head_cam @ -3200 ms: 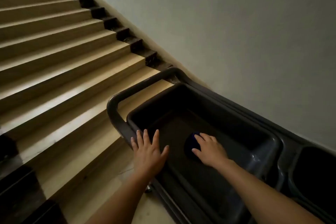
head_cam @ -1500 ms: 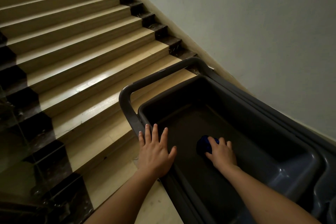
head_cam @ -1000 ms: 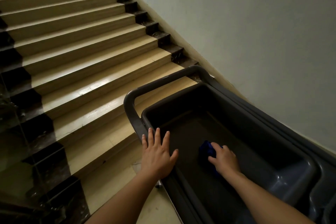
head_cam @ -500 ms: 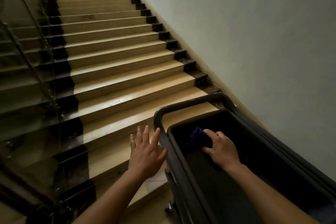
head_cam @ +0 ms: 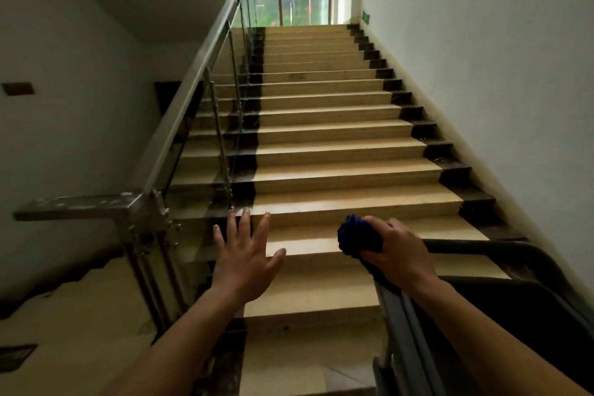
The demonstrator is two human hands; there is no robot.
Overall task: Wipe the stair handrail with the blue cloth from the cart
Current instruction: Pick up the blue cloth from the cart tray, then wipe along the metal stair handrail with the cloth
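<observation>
Stairwell: handrail (head_cam: 193, 74) left; cart (head_cam: 482, 267) right; R hand (head_cam: 397, 254) grips cloth (head_cam: 355, 235).

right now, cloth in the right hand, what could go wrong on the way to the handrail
The blue cloth is balled up in the right hand, so it may wipe only a narrow strip of the handrail. The rail lies to the left, beyond the open left hand, so the arms may cross. The cart handle sits close under the right forearm and could catch it.
</observation>
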